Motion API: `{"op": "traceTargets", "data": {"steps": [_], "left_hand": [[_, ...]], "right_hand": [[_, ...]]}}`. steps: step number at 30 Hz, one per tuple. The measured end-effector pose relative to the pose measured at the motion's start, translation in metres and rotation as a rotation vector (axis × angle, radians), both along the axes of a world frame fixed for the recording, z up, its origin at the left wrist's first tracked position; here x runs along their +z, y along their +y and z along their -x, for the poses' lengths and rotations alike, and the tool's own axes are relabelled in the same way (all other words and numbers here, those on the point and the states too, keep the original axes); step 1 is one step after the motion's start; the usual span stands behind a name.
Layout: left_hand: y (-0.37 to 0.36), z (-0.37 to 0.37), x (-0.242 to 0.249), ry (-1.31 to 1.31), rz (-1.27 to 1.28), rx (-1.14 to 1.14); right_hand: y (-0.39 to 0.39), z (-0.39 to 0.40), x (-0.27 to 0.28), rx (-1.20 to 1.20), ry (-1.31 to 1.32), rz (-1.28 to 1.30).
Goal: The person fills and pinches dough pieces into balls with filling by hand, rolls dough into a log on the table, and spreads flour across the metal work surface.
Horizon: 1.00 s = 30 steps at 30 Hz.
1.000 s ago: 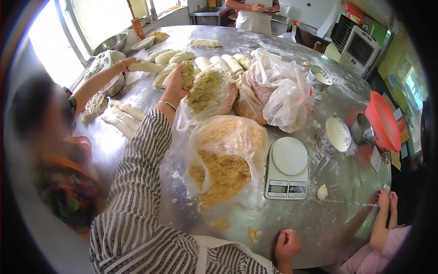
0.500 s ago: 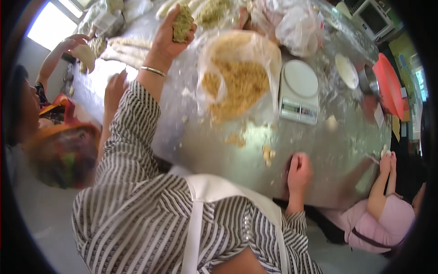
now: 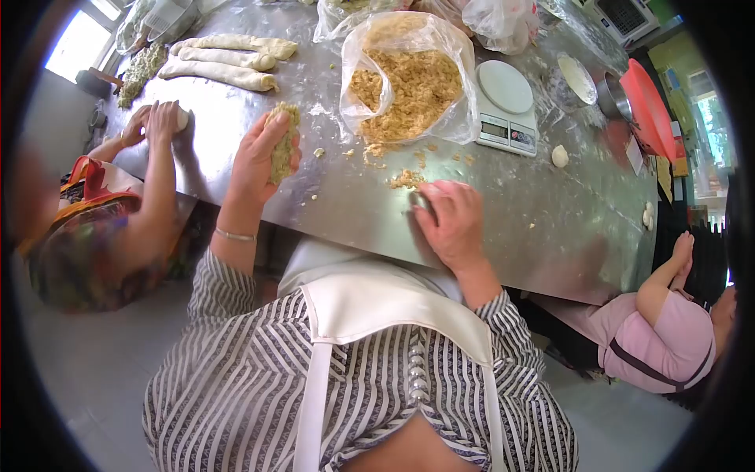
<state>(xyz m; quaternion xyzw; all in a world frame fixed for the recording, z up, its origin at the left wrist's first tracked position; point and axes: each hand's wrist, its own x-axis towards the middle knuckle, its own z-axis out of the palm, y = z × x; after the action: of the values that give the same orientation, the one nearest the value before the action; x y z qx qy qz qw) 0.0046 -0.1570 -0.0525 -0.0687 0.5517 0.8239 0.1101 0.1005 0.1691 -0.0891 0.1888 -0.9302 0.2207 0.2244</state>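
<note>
— Anything to read on my table?

— Hardly. The scale (image 3: 505,106) in front of me has a small display and a coloured panel beside it, but the digits and print are too small to make out.

— And the paper slips by the red basin (image 3: 650,106)?

— There's a white slip (image 3: 634,154) on the steel table (image 3: 503,228) and yellow ones past the edge — whatever is written on them is blurred. I can read no word, brand or number anywhere.
</note>
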Motion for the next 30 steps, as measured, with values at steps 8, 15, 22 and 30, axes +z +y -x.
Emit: {"op": "traceTargets", "data": {"steps": [8,15,22,30], "left_hand": [[-0.021,-0.033,-0.010,-0.051,-0.212,0.107],[-0.020,-0.036,-0.015,-0.054,-0.167,0.211],[-0.019,-0.041,-0.032,0.075,0.156,0.138],[0.029,-0.039,-0.029,0.778,0.988,-0.073]], "right_hand": [[-0.103,0.064,-0.025,0.358,0.087,-0.042],[-0.109,0.088,-0.037,0.247,0.105,-0.136],[-0.027,0.094,-0.041,0.086,0.133,-0.232],[-0.011,0.076,-0.012,-0.004,0.114,-0.028]]}}
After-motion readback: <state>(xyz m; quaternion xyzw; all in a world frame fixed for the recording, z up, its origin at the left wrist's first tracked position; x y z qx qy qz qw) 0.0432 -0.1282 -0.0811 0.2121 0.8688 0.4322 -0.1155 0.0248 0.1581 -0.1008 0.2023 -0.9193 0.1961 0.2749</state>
